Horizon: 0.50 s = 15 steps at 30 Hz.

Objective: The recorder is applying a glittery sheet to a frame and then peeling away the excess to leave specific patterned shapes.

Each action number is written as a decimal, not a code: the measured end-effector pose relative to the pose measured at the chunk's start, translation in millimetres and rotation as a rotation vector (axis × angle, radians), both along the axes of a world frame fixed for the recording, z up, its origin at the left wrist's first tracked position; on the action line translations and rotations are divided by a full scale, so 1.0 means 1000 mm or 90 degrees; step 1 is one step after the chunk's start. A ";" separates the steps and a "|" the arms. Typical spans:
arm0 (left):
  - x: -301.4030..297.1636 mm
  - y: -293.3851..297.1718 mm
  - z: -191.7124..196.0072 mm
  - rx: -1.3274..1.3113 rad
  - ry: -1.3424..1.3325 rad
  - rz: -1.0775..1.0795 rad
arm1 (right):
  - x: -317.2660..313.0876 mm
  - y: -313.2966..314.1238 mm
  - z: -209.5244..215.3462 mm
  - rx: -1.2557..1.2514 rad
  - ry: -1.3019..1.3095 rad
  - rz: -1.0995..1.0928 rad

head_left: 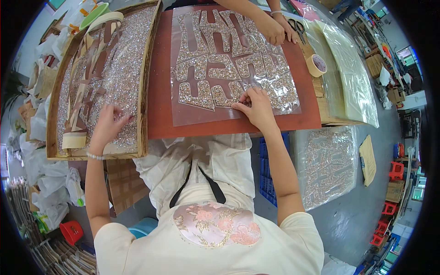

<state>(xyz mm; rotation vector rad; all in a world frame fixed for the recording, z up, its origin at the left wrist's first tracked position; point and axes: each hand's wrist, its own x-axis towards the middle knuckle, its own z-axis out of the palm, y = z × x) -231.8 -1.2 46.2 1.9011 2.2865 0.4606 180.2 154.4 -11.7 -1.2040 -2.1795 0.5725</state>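
My left hand (108, 127), with a beaded bracelet at the wrist, hovers over a wooden tray (143, 98) of loose glittering stones (126, 50); its thumb and fingers are apart. Brown and cream cut-out strips (81, 94) lie on the stones beside it. My right hand (257, 107) rests at the near edge of a clear film sheet (197, 118) bearing stone-covered shapes (195, 96). Its thumb and forefinger are pinched over one shape; whatever they hold is too small to make out. The sheet lies on a reddish-brown board (160, 82).
Across the board, another person's hands (276, 31) touch the sheet's far right. Scissors (297, 28), a tape roll (317, 65) and clear film (348, 68) lie on the right. Lower right is a plastic-covered stack (330, 165) near a blue crate (267, 172). A green bowl (95, 16) stands behind the tray.
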 end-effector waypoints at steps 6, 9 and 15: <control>0.002 -0.018 0.001 -0.084 -0.085 0.003 | -0.006 -0.008 0.006 -0.013 -0.050 0.013; 0.002 -0.014 0.011 -0.099 -0.097 0.018 | -0.001 -0.026 0.009 -0.012 0.063 -0.015; 0.044 0.015 0.023 0.083 -0.046 0.030 | 0.015 -0.059 0.018 -0.035 0.291 -0.158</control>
